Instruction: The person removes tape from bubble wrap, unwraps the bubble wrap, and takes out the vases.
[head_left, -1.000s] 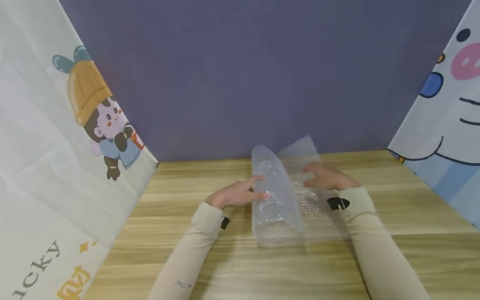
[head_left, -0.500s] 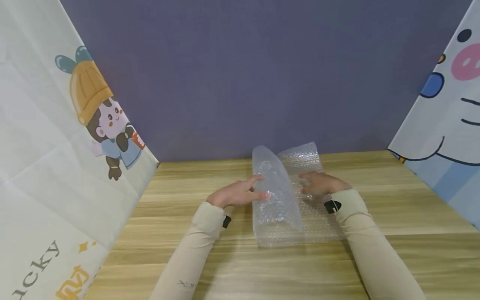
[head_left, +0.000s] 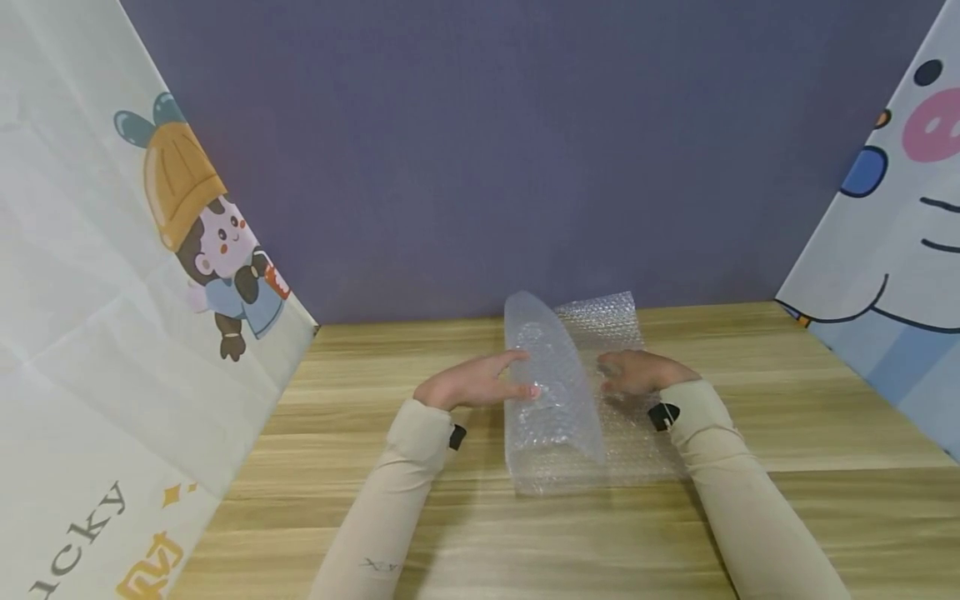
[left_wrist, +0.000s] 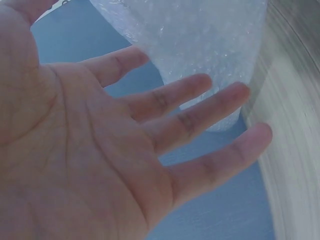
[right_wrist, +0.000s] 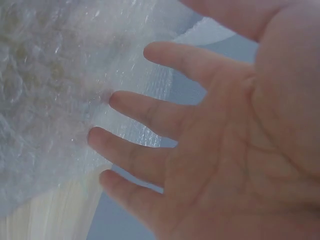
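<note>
A sheet of clear bubble wrap lies on the wooden table, its left part folded over in a rounded curl and its right part spread flat. My left hand is at the curl's left side, thumb and index finger over the folded layer. In the left wrist view its fingers are spread and fairly straight, with the wrap beyond them. Over the flat right part is my right hand. The right wrist view shows its fingers extended and apart, fingertips right at the wrap. Neither palm holds anything.
The wooden table meets a dark purple-grey panel at the back. White printed sheets with cartoon figures stand along the left side and the right side. The wrap's far right corner reaches close to the back panel.
My right hand has shifted slightly left and down over the wrap. The wrap's raised far right corner has dropped lower. My left hand has stayed in place.
</note>
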